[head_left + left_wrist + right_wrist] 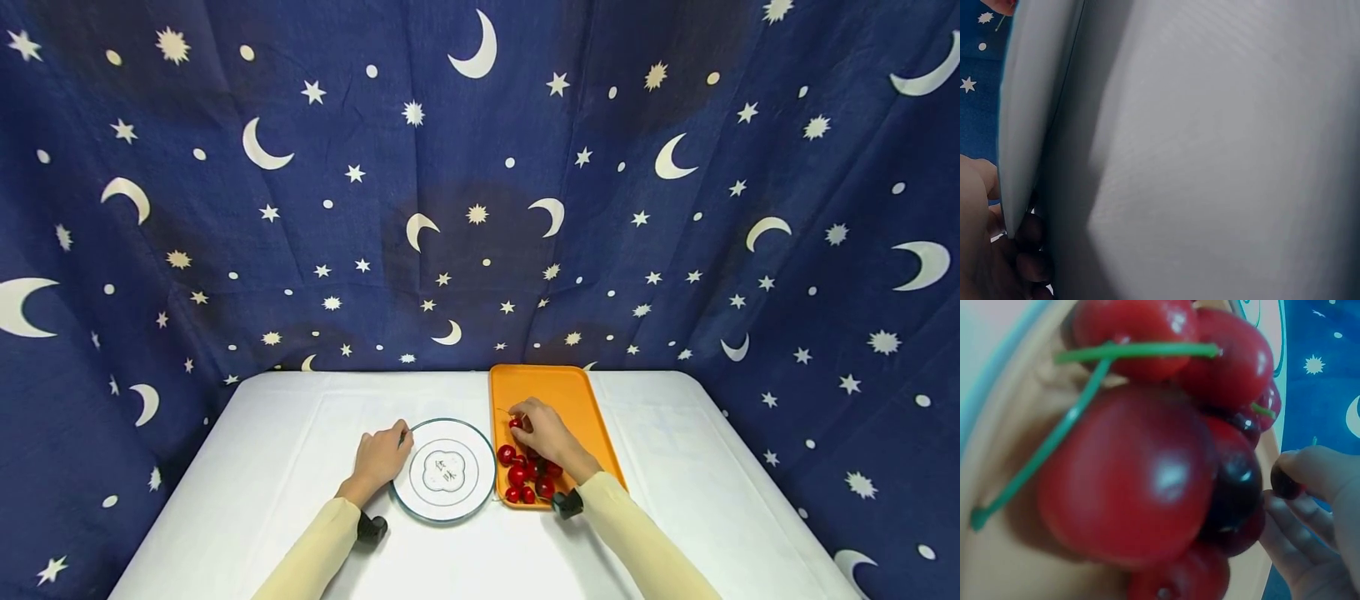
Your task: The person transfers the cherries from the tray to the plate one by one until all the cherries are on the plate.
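My left hand (381,457) grips the left rim of a white plate (478,467) with a blue-green edge and characters at its centre. The left wrist view shows the plate's side (1029,112) between thumb and curled fingers (1034,267). Over the orange tray (543,385), my right hand (551,435) pinches a red cherry (515,422) by its sides. In the right wrist view that cherry (1284,482) looks dark, held between thumb and fingertips. Several more cherries (517,475) lie bunched in the tray's near half, and a large one (1125,481) with green stems nearby fills the right wrist view.
Both plate and tray stand on a white cloth-covered table (240,467), side by side and nearly touching. Behind the table hangs a dark blue curtain (480,333) with moons and stars. A dark wrist camera (371,528) sits on the left wrist, close to the plate.
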`<action>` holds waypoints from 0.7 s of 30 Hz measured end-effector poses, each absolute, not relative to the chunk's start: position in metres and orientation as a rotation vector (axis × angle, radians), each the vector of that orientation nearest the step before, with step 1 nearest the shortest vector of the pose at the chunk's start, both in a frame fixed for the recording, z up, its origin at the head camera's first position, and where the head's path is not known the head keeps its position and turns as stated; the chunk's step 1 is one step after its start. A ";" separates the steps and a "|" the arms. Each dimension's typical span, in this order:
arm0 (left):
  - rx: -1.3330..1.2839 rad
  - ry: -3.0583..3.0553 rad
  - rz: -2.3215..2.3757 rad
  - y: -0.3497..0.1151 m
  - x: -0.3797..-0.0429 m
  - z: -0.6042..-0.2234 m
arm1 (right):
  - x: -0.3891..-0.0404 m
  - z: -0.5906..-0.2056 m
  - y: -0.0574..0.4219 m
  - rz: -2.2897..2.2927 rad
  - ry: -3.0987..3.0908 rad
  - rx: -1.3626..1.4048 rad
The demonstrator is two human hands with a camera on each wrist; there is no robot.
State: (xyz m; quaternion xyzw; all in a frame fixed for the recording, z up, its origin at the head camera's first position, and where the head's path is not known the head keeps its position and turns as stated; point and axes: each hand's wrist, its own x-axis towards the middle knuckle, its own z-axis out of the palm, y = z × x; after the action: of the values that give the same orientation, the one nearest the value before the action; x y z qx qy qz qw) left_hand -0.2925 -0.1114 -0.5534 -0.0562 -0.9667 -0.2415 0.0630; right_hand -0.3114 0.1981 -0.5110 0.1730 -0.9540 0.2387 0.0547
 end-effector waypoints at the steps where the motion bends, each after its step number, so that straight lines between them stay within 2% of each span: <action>1: -0.167 -2.919 -0.734 -0.111 -0.292 -0.553 | -0.311 -0.511 0.197 0.725 -2.889 0.532; 21: -0.176 -2.915 -0.718 -0.112 -0.293 -0.555 | -0.308 -0.501 0.169 0.844 -2.881 0.549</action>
State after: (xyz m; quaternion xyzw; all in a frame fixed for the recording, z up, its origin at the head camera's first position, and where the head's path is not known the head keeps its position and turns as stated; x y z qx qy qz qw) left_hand -0.2927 -0.1124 -0.5545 -0.0582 -0.9671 -0.2383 0.0669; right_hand -0.3079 0.1691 -0.5013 0.1798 -0.9431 0.2763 0.0446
